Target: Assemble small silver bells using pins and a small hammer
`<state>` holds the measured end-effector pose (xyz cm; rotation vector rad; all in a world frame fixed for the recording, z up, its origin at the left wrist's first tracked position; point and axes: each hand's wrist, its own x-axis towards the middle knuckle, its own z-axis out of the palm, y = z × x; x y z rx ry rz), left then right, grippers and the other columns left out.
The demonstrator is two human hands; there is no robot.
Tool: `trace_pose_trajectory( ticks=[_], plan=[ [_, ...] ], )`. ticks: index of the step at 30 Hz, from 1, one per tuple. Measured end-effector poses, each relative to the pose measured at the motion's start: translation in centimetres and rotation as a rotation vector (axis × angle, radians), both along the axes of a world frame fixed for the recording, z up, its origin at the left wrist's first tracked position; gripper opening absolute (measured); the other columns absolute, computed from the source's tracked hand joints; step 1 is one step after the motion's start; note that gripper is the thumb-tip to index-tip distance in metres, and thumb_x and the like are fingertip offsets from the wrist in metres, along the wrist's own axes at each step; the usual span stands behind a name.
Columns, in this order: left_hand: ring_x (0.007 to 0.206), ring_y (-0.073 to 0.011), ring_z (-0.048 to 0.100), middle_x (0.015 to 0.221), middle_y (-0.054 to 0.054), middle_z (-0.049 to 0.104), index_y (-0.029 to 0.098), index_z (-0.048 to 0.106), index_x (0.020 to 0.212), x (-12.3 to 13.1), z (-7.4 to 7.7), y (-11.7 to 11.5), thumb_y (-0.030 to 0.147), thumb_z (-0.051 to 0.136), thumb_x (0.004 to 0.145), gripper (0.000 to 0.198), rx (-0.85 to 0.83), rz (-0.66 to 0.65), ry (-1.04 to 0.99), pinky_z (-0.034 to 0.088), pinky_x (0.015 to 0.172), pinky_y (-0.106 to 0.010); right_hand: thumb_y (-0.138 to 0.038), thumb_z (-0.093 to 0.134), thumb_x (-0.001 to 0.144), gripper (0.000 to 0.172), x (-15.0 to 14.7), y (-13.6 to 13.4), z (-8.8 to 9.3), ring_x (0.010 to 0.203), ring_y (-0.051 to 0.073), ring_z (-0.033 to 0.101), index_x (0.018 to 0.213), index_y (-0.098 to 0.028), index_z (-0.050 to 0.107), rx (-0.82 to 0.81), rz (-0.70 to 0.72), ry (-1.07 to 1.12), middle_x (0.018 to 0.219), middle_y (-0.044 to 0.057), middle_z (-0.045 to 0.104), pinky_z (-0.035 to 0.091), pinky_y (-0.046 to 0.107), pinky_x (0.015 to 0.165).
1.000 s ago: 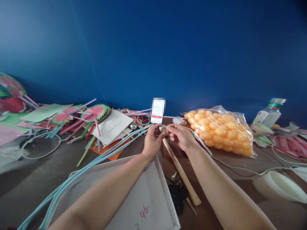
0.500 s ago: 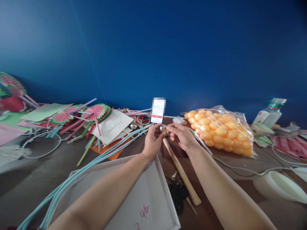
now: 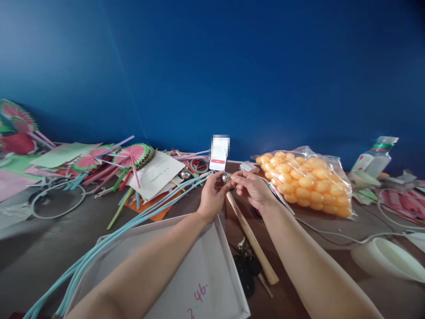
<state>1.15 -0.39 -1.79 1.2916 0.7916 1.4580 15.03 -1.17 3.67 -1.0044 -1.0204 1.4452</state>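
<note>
A small shiny silver ball (image 3: 226,177) is held up between my two hands. My left hand (image 3: 212,195) is closed at its left side, thumb and forefinger against it. From the other side, my right hand (image 3: 251,188) pinches at the ball's right edge, its other fingers curled in. Whether a cord or loop sits in that pinch is too small to tell. Just below the hands lies a wooden stick (image 3: 252,237), its upper end close to my fingers. Behind them stands a lit phone screen (image 3: 218,161).
A clear bag of orange balls (image 3: 308,182) lies to the right, near a bottle (image 3: 373,159) and a tape roll (image 3: 387,261). On the left are paper fans (image 3: 134,157), papers and light-blue tubes (image 3: 133,226). A white box lid (image 3: 232,283) and black keys (image 3: 244,274) are in front.
Hardly anything differs. The ball and both hands keep their place, and the whole view has shifted very slightly.
</note>
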Motion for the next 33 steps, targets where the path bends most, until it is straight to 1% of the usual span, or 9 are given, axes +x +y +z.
trace_pose_trajectory(
  ticks=[4, 15, 24, 33],
  plan=[
    [0.094, -0.0196, 0.064, 0.109, -0.011, 0.065, 0.018, 0.057, 0.119, 0.04, 0.10, -0.02, 0.032, 0.072, 0.077, 0.047, -0.014, -0.023, -0.029, 0.054, 0.085, -0.037, -0.030, 0.082, 0.064, 0.026, 0.06, -0.02, 0.02, 0.046, 0.002, 0.043, 0.074, -0.015, 0.063, -0.018, 0.017, 0.013, 0.063, -0.003, 0.060, 0.036, 0.014, 0.042],
    [0.095, -0.0198, 0.064, 0.110, -0.010, 0.065, 0.018, 0.057, 0.120, 0.00, 0.29, -0.01, 0.033, 0.071, 0.077, 0.047, -0.051, -0.058, -0.067, 0.055, 0.084, -0.037, -0.028, 0.083, 0.062, 0.027, -0.34, -0.41, 0.75, 0.049, 0.002, 0.040, 0.071, -0.015, 0.061, -0.032, 0.016, 0.060, 0.064, -0.003, 0.058, 0.035, 0.012, 0.042],
    [0.095, -0.0201, 0.063, 0.111, -0.012, 0.065, 0.017, 0.057, 0.121, -0.11, 0.49, -0.12, 0.032, 0.071, 0.077, 0.048, -0.043, -0.047, -0.044, 0.055, 0.085, -0.038, -0.029, 0.082, 0.063, 0.026, -0.48, -0.51, 0.82, 0.046, 0.002, 0.041, 0.072, -0.015, 0.061, -0.025, -0.014, 0.019, 0.062, -0.003, 0.059, 0.036, 0.015, 0.042],
    [0.093, -0.0191, 0.063, 0.110, -0.012, 0.065, 0.017, 0.058, 0.120, -0.11, 0.62, -0.22, 0.031, 0.071, 0.077, 0.047, -0.039, -0.041, -0.042, 0.053, 0.086, -0.038, -0.031, 0.081, 0.063, 0.027, -0.42, -0.35, 0.48, 0.044, 0.002, 0.042, 0.072, -0.016, 0.061, 0.002, -0.027, -0.018, 0.060, -0.004, 0.059, 0.036, 0.016, 0.042]
  ],
)
